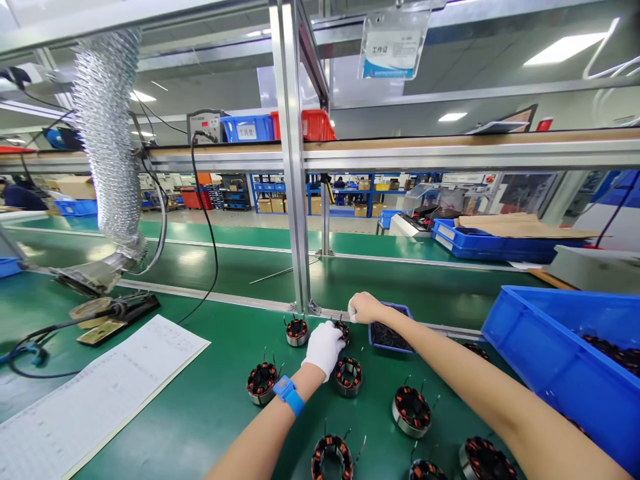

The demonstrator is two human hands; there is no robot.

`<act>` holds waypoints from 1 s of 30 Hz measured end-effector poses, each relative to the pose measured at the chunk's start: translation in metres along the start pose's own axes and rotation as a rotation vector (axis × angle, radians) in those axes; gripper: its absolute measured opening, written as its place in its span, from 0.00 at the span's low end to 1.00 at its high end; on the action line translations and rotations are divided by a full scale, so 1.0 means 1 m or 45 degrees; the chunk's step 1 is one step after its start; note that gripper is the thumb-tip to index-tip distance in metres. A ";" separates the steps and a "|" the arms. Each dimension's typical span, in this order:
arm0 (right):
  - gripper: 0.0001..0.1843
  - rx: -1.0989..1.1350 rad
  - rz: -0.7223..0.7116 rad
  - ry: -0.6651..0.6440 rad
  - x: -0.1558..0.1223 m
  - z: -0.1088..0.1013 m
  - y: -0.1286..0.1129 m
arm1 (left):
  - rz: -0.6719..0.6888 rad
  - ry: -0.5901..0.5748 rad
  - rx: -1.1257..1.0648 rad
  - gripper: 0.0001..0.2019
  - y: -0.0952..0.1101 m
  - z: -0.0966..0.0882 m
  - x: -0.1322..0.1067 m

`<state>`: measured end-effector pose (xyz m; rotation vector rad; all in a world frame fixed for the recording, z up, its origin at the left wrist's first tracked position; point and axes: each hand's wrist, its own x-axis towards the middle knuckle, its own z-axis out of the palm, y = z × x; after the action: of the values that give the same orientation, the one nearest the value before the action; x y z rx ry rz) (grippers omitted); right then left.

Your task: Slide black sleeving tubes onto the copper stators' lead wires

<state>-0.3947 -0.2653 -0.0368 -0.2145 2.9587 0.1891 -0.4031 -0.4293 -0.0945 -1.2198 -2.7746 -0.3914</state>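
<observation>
- Wound rings (319, 459) stand nearest me on the green desk (165, 433).
- With my gloved left grip (324, 348) I pinch another ring (344, 328), near the blue tray (393, 350).
- My right grip (367, 307) curls close to that ring; whether it pinches anything, I cannot tell.

Ring (343, 329): black with copper windings, partly hidden by our left hand (325, 348), which grips it
Leads: thin, dark, standing up
Pose: flat, coils facing up
Place: just behind our second ring (349, 387), right of a third (297, 339)
</observation>
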 end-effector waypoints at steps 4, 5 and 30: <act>0.06 -0.080 -0.045 0.122 0.006 -0.003 -0.024 | -0.034 0.033 -0.017 0.08 0.001 0.003 0.003; 0.06 -0.085 -0.045 0.150 0.007 -0.003 -0.028 | -0.038 0.040 -0.029 0.08 0.001 0.004 0.003; 0.14 0.293 0.596 0.086 -0.087 0.043 0.060 | 0.425 -0.235 -0.036 0.12 0.097 -0.016 0.078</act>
<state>-0.3126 -0.1895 -0.0566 0.5121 3.0126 -0.1060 -0.3853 -0.3150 -0.0454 -1.7710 -2.6397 -0.3022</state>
